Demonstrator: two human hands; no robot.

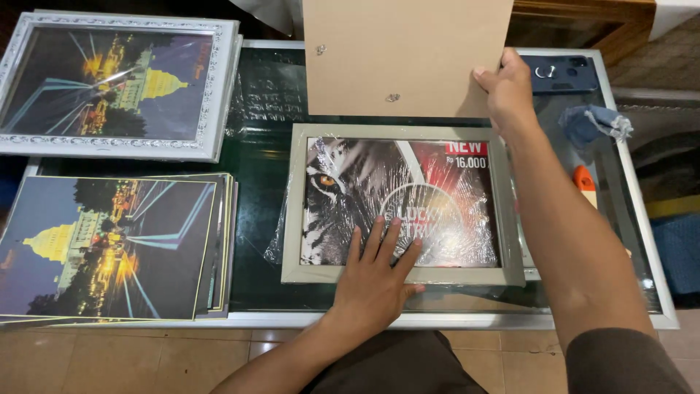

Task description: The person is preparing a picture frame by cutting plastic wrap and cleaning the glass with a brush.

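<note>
Head view: two bare hands on a picture frame and its backing board, over a glass-topped table.

Grey frame [402, 206] lies flat mid-table, long axis left-right, holding a plastic-wrapped tiger print. Left hand [377, 273] presses it, fingers spread flat. Right hand [508, 91] grips the brown backing board [405, 55], tilted up behind the frame. Stack of night-building prints [109, 244] left; white framed picture [117, 84] above it. Tiled floor below the table [255, 157].

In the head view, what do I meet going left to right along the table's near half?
Stack of night-scene prints → left hand pressing on the grey picture frame → right forearm → orange-handled tool near the table's right rim.
</note>
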